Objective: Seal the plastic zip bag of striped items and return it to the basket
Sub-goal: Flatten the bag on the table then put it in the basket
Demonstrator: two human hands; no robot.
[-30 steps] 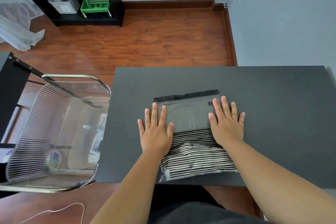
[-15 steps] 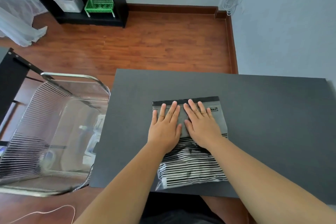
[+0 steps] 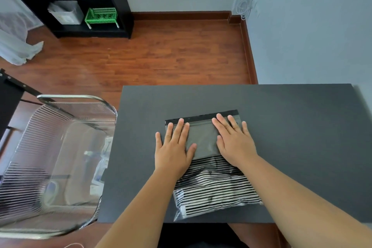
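Observation:
A clear plastic zip bag point(image 3: 203, 143) lies flat on the dark table point(image 3: 291, 127), its black zip strip at the far edge. Black-and-white striped items point(image 3: 213, 187) fill its near half. My left hand point(image 3: 174, 148) rests flat on the bag's left side, fingers spread, fingertips close to the zip strip. My right hand point(image 3: 233, 139) presses flat on the bag's right side, fingertips reaching the strip. Neither hand grips anything. The wire basket point(image 3: 76, 97) stands to the left of the table, below its edge.
The basket holds several pale packets point(image 3: 100, 167). A black shelf unit point(image 3: 112, 2) with a green crate point(image 3: 100, 16) stands at the far wall on the wooden floor. A blue-grey wall runs along the table's right side. A thin white cable point(image 3: 74, 245) lies near the floor at bottom left.
Both hands came together at the bag's middle half a second ago, then slid apart toward its left and right sides and up to the zip strip. The bag stays in place.

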